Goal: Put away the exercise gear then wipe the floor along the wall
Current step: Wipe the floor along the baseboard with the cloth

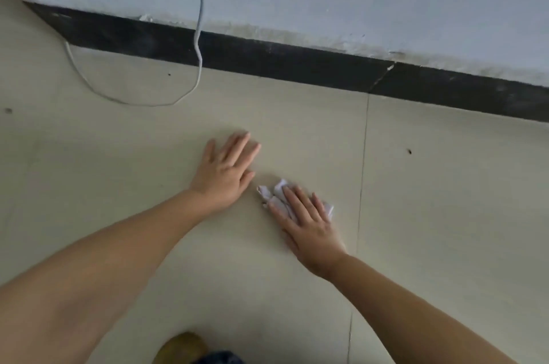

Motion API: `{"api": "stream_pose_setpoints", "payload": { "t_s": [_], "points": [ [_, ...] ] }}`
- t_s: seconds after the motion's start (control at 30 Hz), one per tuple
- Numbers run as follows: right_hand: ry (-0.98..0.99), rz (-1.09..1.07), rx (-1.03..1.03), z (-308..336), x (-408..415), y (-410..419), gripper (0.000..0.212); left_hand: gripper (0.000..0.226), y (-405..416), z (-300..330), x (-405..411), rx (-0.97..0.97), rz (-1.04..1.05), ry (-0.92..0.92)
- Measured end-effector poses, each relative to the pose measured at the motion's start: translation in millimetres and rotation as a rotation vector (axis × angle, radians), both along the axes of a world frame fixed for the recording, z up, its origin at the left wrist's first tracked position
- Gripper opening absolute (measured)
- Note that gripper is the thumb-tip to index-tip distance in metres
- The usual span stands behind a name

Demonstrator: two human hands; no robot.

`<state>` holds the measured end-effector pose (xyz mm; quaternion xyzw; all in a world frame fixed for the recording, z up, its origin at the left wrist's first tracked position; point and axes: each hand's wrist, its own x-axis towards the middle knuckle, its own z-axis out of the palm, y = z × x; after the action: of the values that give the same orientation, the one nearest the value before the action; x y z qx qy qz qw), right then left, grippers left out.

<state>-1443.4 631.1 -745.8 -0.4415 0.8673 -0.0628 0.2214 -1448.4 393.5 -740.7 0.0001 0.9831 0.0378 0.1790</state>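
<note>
A crumpled white cloth (292,198) is pressed flat to the floor (445,215) by the right hand (309,225), fingers (297,203) straight and slightly apart on top of it. Just beside it, the left hand (227,173) is laid palm-down on the tile, fingers straight and close together. Beyond, a black skirting (297,69) is seen along the wall (386,6), crossed by a white cable (198,45).

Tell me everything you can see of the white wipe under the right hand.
The white wipe is a small crumpled sheet, paper or thin cloth by its look, bunched into folds. It lies flat on the beige floor tile, short of the black baseboard. The right hand presses it with straight fingers, covering its middle; both ends stick out.
</note>
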Motion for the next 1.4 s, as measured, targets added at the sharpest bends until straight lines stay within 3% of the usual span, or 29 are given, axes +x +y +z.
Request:
{"api": "stream_pose_setpoints", "payload": {
  "t_s": [0.1,0.17,0.3,0.4,0.47,0.57,0.63,0.7,0.77,0.83,0.9,0.97,1.03,1.1,1.23,1.33,1.4],
  "points": [
    [0.058,0.168,-0.018,-4.2,-28.0,20.9,0.046,0.055,9.4,-11.1,7.8,0.049,0.081,0.047],
    [0.123,0.121,0.023,-6.4,-71.5,37.6,0.048,0.055,7.2,-16.6,5.9,0.041,0.088,0.061],
    [0.175,-0.46,0.085,-5.2,-150.3,48.6,0.057,0.055,2.4,-30.7,10.1,0.021,0.057,0.132],
    [0.175,-0.699,0.074,-5.2,-154.0,12.9,0.06,0.055,4.0,-32.1,9.7,0.038,0.055,0.138],
    [0.189,-0.482,0.028,-8.3,-119.6,-11.7,0.064,0.055,1.3,-28.1,9.8,0.122,0.081,0.141],
    [0.163,0.171,-0.094,-11.5,-36.2,-21.4,0.061,0.057,-12.0,-13.1,11.3,0.357,0.227,0.231],
    [0.067,0.59,-0.101,-9.1,0.6,-17.3,0.058,0.052,-24.5,-10.6,19.8,0.323,0.279,0.336],
    [0.033,0.917,-0.137,-15.0,-15.6,-22.1,0.048,0.05,-35.1,-10.5,27.3,0.213,0.277,0.323],
    [0.16,0.88,-0.139,-18.3,-69.5,-46.4,0.047,0.051,-41.7,-9.3,28.2,0.169,0.243,0.272],
    [0.277,0.484,-0.108,-12.2,-141.6,-74.8,0.057,0.059,-47.1,-1.6,22.3,0.234,0.256,0.218],
    [0.206,0.083,0.056,0.0,-194.2,-93.7,0.058,0.071,-55.8,8.0,16.4,0.336,0.329,0.184],
    [0.164,-0.054,0.09,2.0,-195.2,-104.5,0.06,0.076,-63.8,14.2,10.3,0.452,0.408,0.138],
    [0.223,-0.025,-0.011,-7.1,-151.1,-105.7,0.06,0.071,-68.1,18.4,5.4,0.538,0.473,0.098],
    [0.236,0.194,-0.124,-16.2,-76.2,-89.7,0.059,0.066,-68.6,21.6,0.4,0.578,0.513,0.095],
    [0.0,0.716,-0.131,-9.3,63.8,-44.7,0.048,0.063,-57.6,27.2,-1.0,0.448,0.487,0.111],
    [0.025,0.914,-0.145,-19.2,13.2,-56.6,0.049,0.059,-45.0,26.1,0.5,0.4,0.45,0.136],
    [0.217,0.705,-0.167,-21.7,-67.2,-74.5,0.054,0.064,-41.1,27.0,-0.6,0.412,0.46,0.184]
  ]
}}
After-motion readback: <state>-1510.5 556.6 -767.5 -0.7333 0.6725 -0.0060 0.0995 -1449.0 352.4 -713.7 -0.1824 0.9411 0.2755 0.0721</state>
